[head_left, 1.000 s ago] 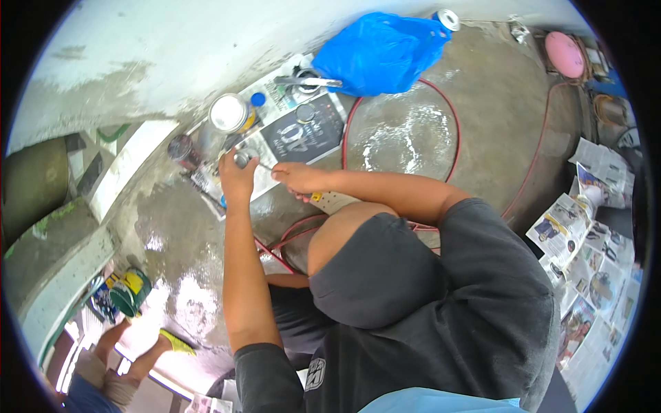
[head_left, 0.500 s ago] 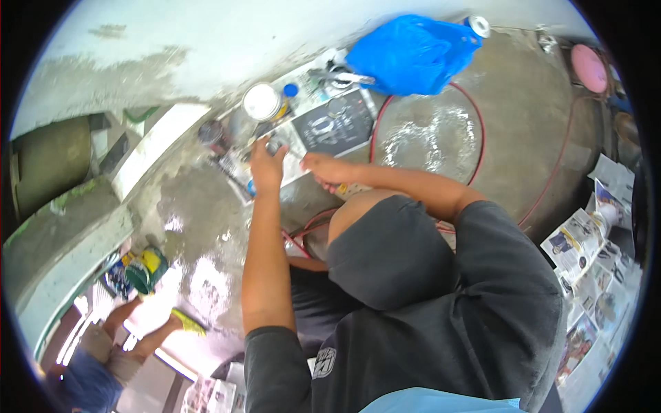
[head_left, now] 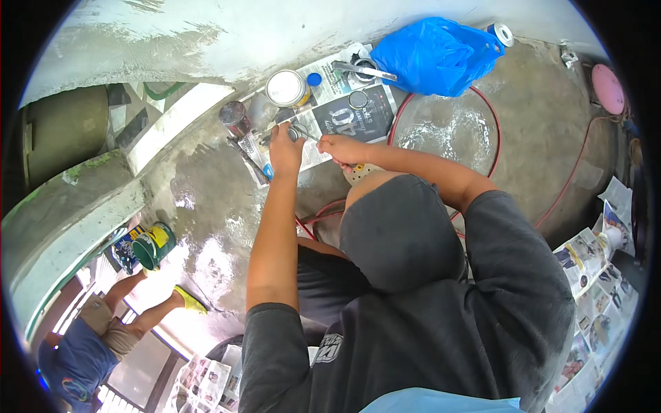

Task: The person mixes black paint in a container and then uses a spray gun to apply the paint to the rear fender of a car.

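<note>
Left hand (head_left: 284, 148) clamped over a small round tin (head_left: 295, 133), right hand (head_left: 339, 148) pinching a thin tool (head_left: 308, 136), on newspaper (head_left: 344, 117) beside a silver-lidded can (head_left: 286, 87), crumpled blue bag (head_left: 434, 55) behind.

Both hands stay low over the newspaper (head_left: 330, 120), but the left hand (head_left: 285, 148) now presses a small can (head_left: 295, 133) there, and the right hand (head_left: 339, 148) has closed in beside it with a thin tool (head_left: 310, 135).
</note>
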A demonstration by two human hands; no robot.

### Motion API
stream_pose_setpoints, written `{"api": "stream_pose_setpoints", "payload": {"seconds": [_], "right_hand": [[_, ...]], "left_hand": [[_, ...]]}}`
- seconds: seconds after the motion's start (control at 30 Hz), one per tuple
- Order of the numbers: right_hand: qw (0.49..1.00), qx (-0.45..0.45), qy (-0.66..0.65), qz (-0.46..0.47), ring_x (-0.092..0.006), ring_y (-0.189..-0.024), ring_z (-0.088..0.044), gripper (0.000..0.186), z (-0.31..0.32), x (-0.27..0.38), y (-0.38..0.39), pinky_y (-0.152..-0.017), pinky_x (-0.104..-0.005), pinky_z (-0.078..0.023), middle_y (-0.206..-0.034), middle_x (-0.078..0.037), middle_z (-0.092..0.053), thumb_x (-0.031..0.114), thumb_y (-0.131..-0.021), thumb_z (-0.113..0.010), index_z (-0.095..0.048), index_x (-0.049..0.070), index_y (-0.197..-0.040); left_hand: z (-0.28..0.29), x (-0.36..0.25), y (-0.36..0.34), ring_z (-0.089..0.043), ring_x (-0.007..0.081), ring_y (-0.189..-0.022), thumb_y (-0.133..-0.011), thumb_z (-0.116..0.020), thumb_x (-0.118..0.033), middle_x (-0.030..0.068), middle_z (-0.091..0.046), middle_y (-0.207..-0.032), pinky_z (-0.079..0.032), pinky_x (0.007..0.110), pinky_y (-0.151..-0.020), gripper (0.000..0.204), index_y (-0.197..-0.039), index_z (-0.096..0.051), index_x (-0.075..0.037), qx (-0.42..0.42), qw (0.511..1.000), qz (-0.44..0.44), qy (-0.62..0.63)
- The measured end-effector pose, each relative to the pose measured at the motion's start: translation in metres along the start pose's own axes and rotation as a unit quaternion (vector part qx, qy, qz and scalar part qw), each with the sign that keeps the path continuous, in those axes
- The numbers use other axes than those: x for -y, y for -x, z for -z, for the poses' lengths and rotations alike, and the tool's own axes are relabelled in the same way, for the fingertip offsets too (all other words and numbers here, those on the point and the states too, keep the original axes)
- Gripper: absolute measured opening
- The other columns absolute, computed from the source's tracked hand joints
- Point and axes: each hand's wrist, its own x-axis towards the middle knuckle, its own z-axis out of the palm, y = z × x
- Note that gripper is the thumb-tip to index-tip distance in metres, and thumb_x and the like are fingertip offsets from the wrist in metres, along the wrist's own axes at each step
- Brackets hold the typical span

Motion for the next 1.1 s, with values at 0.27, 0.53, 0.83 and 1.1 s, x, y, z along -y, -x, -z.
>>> {"api": "stream_pose_setpoints", "payload": {"seconds": [0.27,0.53,0.83,1.1], "right_hand": [[0.999,-0.037,0.017,0.003,-0.0198,-0.046,-0.053,0.041,-0.002,-0.017,-0.008,-0.043,-0.0373,-0.048,-0.064,-0.007,-0.050,0.044,-0.101,-0.045,-0.058,0.005,-0.102],[0.991,-0.028,0.115,0.056,-0.0171,-0.047,-0.054,0.044,0.034,-0.029,-0.036,-0.047,-0.0357,-0.048,-0.065,-0.007,-0.054,0.050,-0.102,-0.048,-0.062,0.011,-0.116],[0.998,-0.057,0.013,0.034,-0.0166,-0.050,-0.057,0.043,0.013,-0.013,0.021,-0.045,-0.0346,-0.048,-0.068,-0.005,-0.054,0.047,-0.103,-0.051,-0.055,0.004,-0.103],[0.994,-0.076,0.072,0.026,-0.0214,-0.052,-0.062,0.043,0.009,-0.003,0.013,-0.049,-0.0376,-0.054,-0.069,-0.010,-0.059,0.042,-0.105,-0.045,-0.056,0.001,-0.111]], "left_hand": [[-0.003,-0.007,0.003,-0.063,0.0437,-0.112,-0.079,-0.080,-0.014,0.0239,-0.061,-0.128,-0.052,0.048,-0.095,0.052,-0.126,-0.060,-0.002,0.024,0.999,0.005,-0.037],[0.002,-0.015,-0.004,-0.053,0.0493,-0.129,-0.081,-0.079,-0.012,0.0285,-0.049,-0.147,-0.048,0.049,-0.107,0.056,-0.132,-0.057,-0.004,0.055,0.998,0.040,-0.006],[0.008,-0.038,0.002,-0.050,0.0450,-0.130,-0.080,-0.081,-0.023,0.0209,-0.051,-0.141,-0.051,0.050,-0.103,0.064,-0.134,-0.052,-0.005,0.069,0.971,0.196,-0.116],[0.013,-0.017,0.003,-0.050,0.0420,-0.130,-0.080,-0.082,-0.024,0.0179,-0.050,-0.140,-0.054,0.049,-0.098,0.067,-0.138,-0.052,-0.008,0.074,0.981,0.000,-0.177]]}}
